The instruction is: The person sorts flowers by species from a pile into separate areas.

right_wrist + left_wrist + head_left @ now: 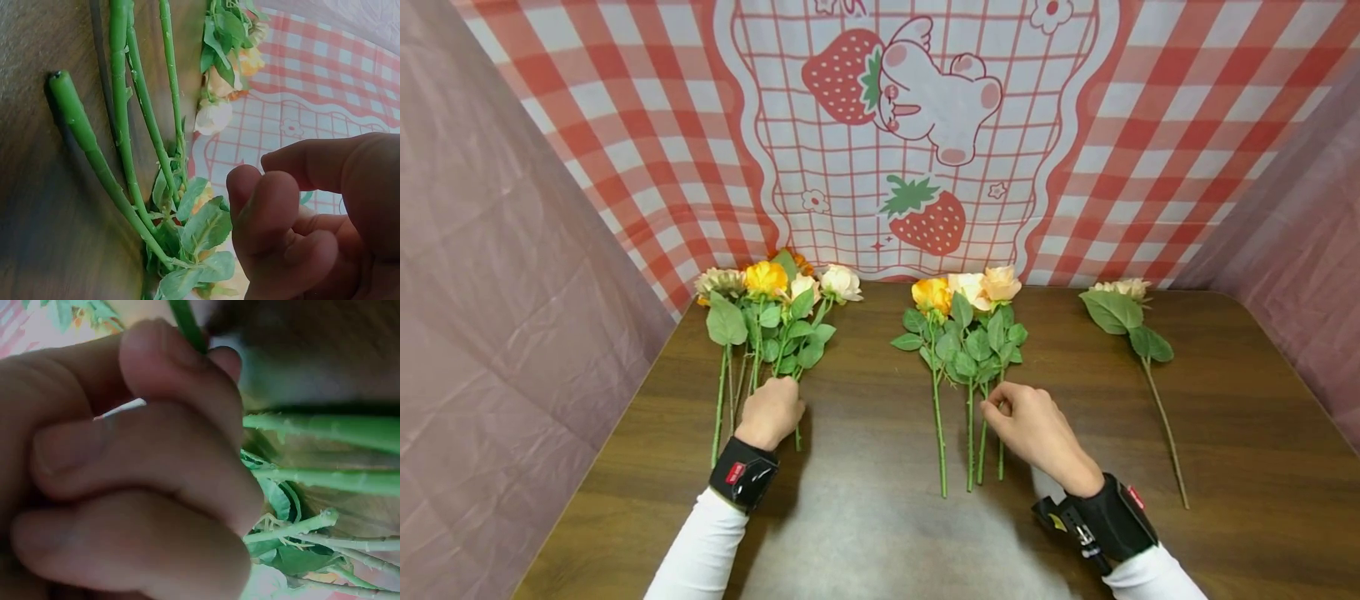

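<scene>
My left hand (771, 412) is over the lower stems of the left flower group, which has a yellow rose (766, 278) and a white rose (841, 283). Thumb and forefinger pinch a green rose stem (186, 324) in the left wrist view; its bloom cannot be told. Beside the middle group hovers my right hand (1033, 425), fingers loosely curled around nothing. That group holds an orange-yellow rose (932, 296), a cream rose (968, 290) and a peach rose (1002, 283). Their bare stems (122, 75) lie alongside the right fingers in the right wrist view.
A single pale flower (1122, 288) with large leaves lies at the right of the brown wooden table (865, 533). Behind the table hangs a red-and-white checked cloth (1150, 150) with strawberries. Pinkish curtains (512, 250) flank both sides.
</scene>
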`<state>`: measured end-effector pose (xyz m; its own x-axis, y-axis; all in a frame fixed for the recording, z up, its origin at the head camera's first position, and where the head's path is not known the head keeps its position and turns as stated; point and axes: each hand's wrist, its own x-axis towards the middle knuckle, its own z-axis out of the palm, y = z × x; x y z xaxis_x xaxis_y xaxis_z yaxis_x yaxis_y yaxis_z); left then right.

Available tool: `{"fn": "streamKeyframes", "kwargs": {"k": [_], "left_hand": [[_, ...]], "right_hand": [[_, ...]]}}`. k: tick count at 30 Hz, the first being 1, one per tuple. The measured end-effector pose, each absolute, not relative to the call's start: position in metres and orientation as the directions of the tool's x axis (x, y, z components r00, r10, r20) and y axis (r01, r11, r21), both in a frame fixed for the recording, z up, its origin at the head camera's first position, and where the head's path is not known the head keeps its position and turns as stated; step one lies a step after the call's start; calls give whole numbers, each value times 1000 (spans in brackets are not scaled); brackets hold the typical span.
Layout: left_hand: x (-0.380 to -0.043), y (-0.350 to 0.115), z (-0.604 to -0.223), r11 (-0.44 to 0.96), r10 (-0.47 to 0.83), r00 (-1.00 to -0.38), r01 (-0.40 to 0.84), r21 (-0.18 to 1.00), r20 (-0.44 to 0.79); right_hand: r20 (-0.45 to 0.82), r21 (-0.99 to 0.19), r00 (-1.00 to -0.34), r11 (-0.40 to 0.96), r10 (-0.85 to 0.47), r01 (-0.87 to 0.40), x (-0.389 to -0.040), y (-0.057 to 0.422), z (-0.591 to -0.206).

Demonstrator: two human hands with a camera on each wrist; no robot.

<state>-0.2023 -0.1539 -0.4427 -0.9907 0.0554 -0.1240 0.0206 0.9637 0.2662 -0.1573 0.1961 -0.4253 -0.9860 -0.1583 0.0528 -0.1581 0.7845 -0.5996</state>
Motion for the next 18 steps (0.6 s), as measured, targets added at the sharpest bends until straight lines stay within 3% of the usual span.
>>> {"fn": "streamKeyframes", "kwargs": {"k": [11, 18], "left_hand": [[-199, -163, -415, 909, 79, -992, 33, 415, -95], [-195, -166, -404, 907, 110, -993, 82, 413, -46]], "right_hand": [[66, -597, -984, 783, -167, -173, -158, 196, -427], [64, -597, -982, 782, -176, -179, -157, 196, -427]]}}
